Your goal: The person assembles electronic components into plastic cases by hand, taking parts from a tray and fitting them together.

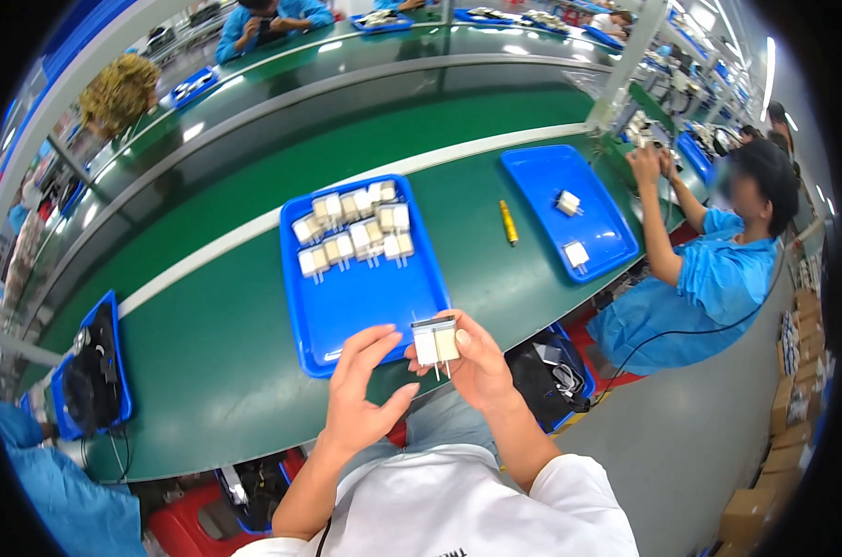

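My right hand (478,359) grips a white and cream plug adapter (436,342) with a dark top edge and two metal prongs pointing down. My left hand (362,382) is beside it, thumb and fingers spread, holding nothing. Both hands are at the near edge of a blue tray (368,320). Several similar plug adapters (340,247) lie together in the far half of that tray, many with prongs toward me.
A yellow pen-shaped tool (508,223) lies on the green table (198,343) to the right. Beyond it, a second blue tray (532,190) carries two adapters (576,255). A co-worker (718,251) in blue sits at the right. Another blue tray (124,376) with black items is at far left.
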`<state>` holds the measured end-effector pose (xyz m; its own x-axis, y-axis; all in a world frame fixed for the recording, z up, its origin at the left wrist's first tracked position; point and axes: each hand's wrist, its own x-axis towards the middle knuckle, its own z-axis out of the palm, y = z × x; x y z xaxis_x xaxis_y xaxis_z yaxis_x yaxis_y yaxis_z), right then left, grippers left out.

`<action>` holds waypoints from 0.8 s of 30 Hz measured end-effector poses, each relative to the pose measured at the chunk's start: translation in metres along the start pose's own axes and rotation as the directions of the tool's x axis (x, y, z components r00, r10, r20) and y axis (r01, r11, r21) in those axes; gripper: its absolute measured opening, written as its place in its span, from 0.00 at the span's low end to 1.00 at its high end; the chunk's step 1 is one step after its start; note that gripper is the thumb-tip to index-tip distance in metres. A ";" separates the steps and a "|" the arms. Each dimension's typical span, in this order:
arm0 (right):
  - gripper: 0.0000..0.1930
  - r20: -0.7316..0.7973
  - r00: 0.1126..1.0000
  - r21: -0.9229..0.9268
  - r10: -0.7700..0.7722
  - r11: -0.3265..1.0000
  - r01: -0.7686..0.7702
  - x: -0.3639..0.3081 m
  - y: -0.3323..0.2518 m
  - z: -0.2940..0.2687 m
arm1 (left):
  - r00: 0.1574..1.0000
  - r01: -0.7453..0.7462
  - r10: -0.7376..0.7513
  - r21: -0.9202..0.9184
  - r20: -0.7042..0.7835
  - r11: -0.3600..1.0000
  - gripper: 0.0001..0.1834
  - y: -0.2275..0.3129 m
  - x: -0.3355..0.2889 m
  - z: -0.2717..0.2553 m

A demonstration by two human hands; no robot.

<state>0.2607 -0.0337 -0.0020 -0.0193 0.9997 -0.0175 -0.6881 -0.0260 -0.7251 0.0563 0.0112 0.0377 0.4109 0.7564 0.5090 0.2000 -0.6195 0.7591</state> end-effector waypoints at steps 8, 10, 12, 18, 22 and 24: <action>0.23 0.102 0.985 0.180 0.138 0.971 -0.155 -0.005 0.031 0.027 | 0.988 0.156 -0.150 -0.179 0.047 0.971 0.35 -0.018 -0.027 -0.009; 0.27 0.063 0.984 0.127 0.164 0.977 -0.171 -0.005 0.031 0.034 | 0.983 0.182 -0.178 -0.239 0.038 0.954 0.35 -0.020 -0.030 -0.008; 0.28 0.029 0.984 0.129 0.174 0.976 -0.176 -0.006 0.036 0.037 | 0.979 0.201 -0.202 -0.300 0.029 0.932 0.35 -0.023 -0.032 -0.006; 0.30 -0.037 0.995 -0.040 0.096 0.994 -0.098 -0.013 0.037 0.023 | 0.970 0.226 -0.241 -0.462 0.026 0.857 0.33 -0.024 -0.035 -0.007; 0.32 0.117 0.962 -0.422 -0.248 0.864 0.274 -0.016 0.015 0.017 | 0.990 0.118 -0.135 -0.302 -0.037 0.946 0.33 -0.023 -0.039 -0.015; 0.34 0.237 0.933 -0.563 -0.272 0.744 0.360 -0.014 0.001 0.016 | 0.996 0.069 -0.082 -0.244 -0.042 0.967 0.33 -0.024 -0.042 -0.017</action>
<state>0.2487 -0.0480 0.0090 -0.0026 0.9390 0.3440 -0.1099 0.3416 -0.9334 0.0189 -0.0024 0.0054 0.3555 0.8127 0.4616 0.0051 -0.4955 0.8686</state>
